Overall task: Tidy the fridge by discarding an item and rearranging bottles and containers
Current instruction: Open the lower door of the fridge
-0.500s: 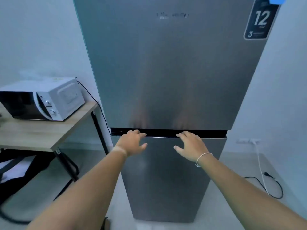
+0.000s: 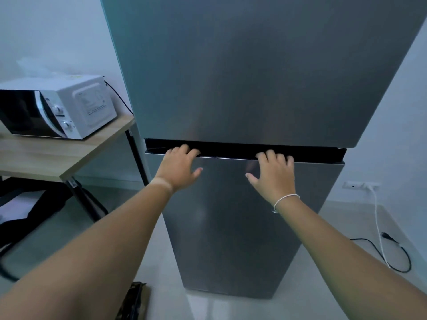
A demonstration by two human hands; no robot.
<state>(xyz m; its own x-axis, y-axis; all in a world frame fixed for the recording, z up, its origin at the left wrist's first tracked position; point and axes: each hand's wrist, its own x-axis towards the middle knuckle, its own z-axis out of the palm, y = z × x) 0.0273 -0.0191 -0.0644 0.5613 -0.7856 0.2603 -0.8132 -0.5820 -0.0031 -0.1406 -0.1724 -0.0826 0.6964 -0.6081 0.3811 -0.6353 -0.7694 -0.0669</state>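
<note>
A tall grey two-door fridge (image 2: 254,77) stands straight ahead with both doors closed. A dark handle gap (image 2: 228,148) runs between the upper door and the lower door (image 2: 231,227). My left hand (image 2: 179,167) rests on the lower door's top edge, its fingers hooked into the gap near the left side. My right hand (image 2: 273,176), with a white wristband, has its fingers curled over the same edge further right. The bottles and containers are hidden inside.
A white microwave (image 2: 57,107) sits on a wooden table (image 2: 46,158) left of the fridge. Dark bags lie under the table. A wall socket (image 2: 353,185) with a white cable and a black cord (image 2: 392,255) lies on the floor at right.
The view has moved closer to the fridge. Both hands have slid up from the lower door's face, and their fingers now hook over its top edge into the gap.
</note>
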